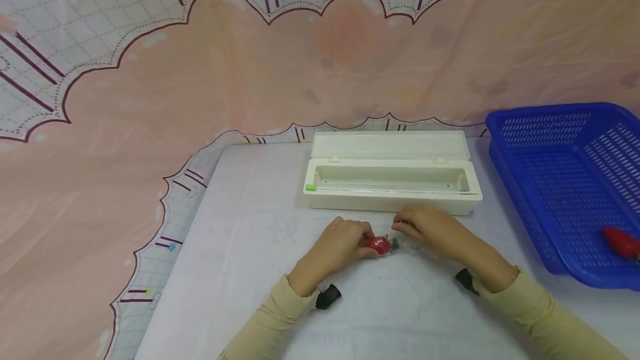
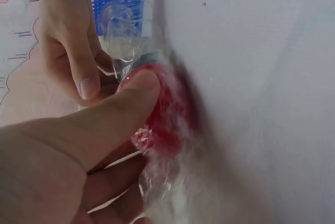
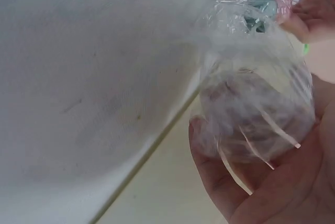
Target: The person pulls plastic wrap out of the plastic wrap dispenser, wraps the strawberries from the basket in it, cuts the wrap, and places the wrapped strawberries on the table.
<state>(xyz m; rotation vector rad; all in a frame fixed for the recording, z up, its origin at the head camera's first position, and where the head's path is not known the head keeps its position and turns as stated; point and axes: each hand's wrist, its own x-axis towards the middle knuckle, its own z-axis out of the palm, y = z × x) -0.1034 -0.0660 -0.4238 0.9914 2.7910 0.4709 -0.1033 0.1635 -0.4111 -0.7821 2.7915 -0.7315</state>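
Observation:
A round red fruit with a dark green top point(image 1: 380, 245) is wrapped in crinkled clear film, close over the white table. My left hand point(image 1: 337, 246) grips it from the left; in the left wrist view the thumb point(image 2: 141, 82) presses on its red side. Loose film point(image 3: 256, 82) fans out from the green end towards my right hand point(image 1: 435, 232). In the right wrist view this film hangs across the curved, slightly parted fingers of that hand. Just behind both hands lies a long white box point(image 1: 360, 203) with its lid raised and a hollow trough inside.
At the right stands a blue perforated basket point(image 1: 530, 226) with a red pepper-shaped thing point(image 1: 620, 242) in it. A small green tab point(image 1: 311, 187) marks the white box's left front corner. Behind the table hangs a patterned pink cloth point(image 1: 280, 71).

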